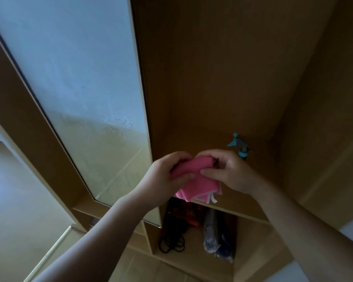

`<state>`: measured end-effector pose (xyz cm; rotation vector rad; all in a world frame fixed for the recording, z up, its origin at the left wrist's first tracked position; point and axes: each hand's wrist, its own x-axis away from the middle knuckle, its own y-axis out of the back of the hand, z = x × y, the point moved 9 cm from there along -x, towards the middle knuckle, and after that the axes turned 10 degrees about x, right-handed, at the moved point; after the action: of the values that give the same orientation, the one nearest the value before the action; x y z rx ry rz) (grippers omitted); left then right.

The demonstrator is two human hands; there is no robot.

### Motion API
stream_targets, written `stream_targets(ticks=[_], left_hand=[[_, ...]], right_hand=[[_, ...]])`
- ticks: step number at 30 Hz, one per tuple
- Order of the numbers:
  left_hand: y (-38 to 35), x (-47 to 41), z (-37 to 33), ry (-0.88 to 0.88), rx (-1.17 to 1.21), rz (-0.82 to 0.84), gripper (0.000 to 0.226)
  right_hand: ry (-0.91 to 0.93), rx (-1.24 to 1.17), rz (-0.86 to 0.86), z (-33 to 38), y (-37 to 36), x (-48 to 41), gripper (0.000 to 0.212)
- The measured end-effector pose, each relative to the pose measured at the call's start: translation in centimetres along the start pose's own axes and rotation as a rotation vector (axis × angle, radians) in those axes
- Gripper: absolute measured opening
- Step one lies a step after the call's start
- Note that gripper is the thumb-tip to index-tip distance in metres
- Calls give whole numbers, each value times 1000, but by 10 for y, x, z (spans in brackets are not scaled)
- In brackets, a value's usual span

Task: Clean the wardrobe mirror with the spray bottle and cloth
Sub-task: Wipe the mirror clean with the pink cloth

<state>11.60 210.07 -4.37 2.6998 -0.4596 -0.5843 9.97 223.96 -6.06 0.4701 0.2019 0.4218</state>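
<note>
A folded pink cloth [194, 180] is held between both hands in front of the open wardrobe. My left hand [167, 176] grips its left side, my right hand [228, 171] pinches its right side and top. The spray bottle [240, 147], with a blue trigger head, stands on the wardrobe shelf just behind my right hand; its body is mostly hidden. The tall mirror [86, 94] on the wardrobe door fills the upper left, with droplets and mist across its lower half.
The wooden wardrobe interior [222, 68] rises behind the hands. Below the shelf edge [243, 212], a lower compartment holds dark cords [171, 243], a wrapped blue-grey bundle [212, 231] and reddish items. Pale floor lies at the lower left.
</note>
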Motion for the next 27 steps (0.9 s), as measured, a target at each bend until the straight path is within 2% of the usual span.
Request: stream_targets(ticks=[3, 6, 9, 12, 15, 18, 22, 27], left_hand=[[17, 20, -12, -96, 106, 152, 54], [46, 44, -21, -239, 55, 227, 63], [90, 60, -20, -269, -1, 117, 51], [136, 76, -19, -248, -36, -13, 27], [171, 89, -23, -197, -63, -94, 2], [194, 96, -21, -112, -94, -126, 19], [204, 96, -34, -111, -173, -94, 21], [203, 89, -62, -171, -251, -106, 22]], right_hand=[[-3, -148, -65, 22, -10, 1, 23], [-11, -282, -109, 46, -33, -6, 21], [-35, -338, -142, 63, -71, -19, 21], [-51, -383, -118, 86, -123, -28, 20], [-60, -265, -127, 108, -162, -32, 41], [-50, -164, -109, 123, -186, -29, 59], [30, 66, -112, 152, -194, -15, 87], [57, 149, -312, 192, -160, -9, 48]])
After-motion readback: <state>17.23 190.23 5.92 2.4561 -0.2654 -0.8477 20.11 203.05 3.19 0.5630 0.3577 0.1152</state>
